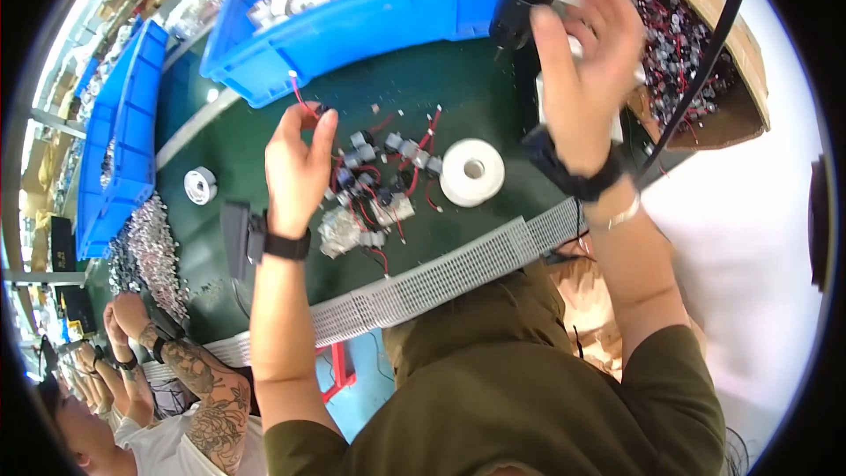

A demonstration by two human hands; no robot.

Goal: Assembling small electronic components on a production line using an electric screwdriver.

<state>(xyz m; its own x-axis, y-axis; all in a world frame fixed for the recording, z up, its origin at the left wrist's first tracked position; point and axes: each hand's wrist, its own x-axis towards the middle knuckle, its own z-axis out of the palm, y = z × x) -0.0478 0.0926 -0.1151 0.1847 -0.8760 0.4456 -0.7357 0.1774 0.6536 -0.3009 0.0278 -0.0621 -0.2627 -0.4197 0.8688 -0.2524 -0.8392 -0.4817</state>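
My left hand (298, 167) is closed in a pinch over the green work surface. Its fingertips hold a small dark part with red wires (308, 108) that end in a white plug. To its right lies a loose pile of small grey and dark motors (359, 156) with red and black leads. My right hand (589, 79) is raised beside the hanging black electric screwdriver (527, 0), thumb and fingers apart, slightly smeared by motion. Something white shows behind its fingers, partly hidden. A round white spool-like part (472, 173) lies between my hands.
A blue bin (352, 44) of white parts stands at the back. Another blue bin (123, 141) is at left, near a small white ring (200, 185) and heaped metal pieces (150, 247). A cardboard box (740, 115) of wired parts sits right. Co-workers' hands (128, 313) are lower left.
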